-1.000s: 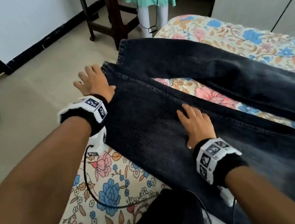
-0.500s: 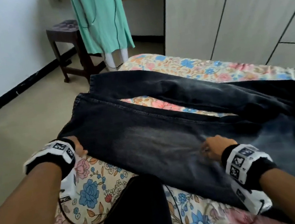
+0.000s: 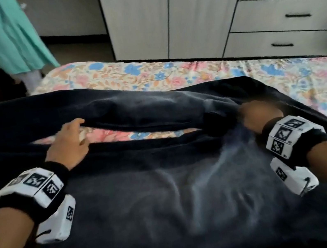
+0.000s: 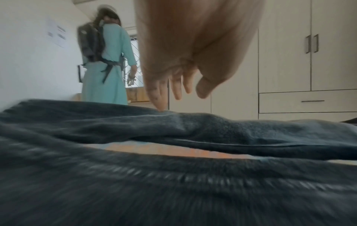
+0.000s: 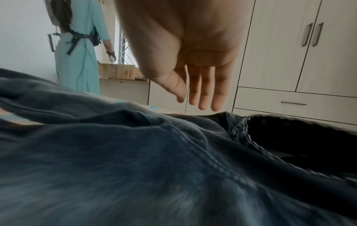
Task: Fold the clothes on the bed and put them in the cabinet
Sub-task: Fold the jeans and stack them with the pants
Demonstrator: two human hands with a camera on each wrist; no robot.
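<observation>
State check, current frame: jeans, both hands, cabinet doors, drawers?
jeans: unfolded, spread flat on the bed, legs apart
left hand: open, fingers straight, reaching to the far leg
right hand: open, over the crotch area
cabinet doors: closed
drawers: closed

On the bed [image 3: 171, 72] lies one pair of dark jeans [image 3: 149, 202], with two legs spread apart. Two hands are above it: one left hand [image 3: 66, 144] and one right hand [image 3: 258, 114]. Each arm has one white wrist device, so two in total [image 3: 32, 187]. Behind the bed stands one cabinet [image 3: 172, 14], where I count three drawers [image 3: 291, 13] in the head view. One other person in a green dress [image 4: 104, 64] stands near the wall.
</observation>
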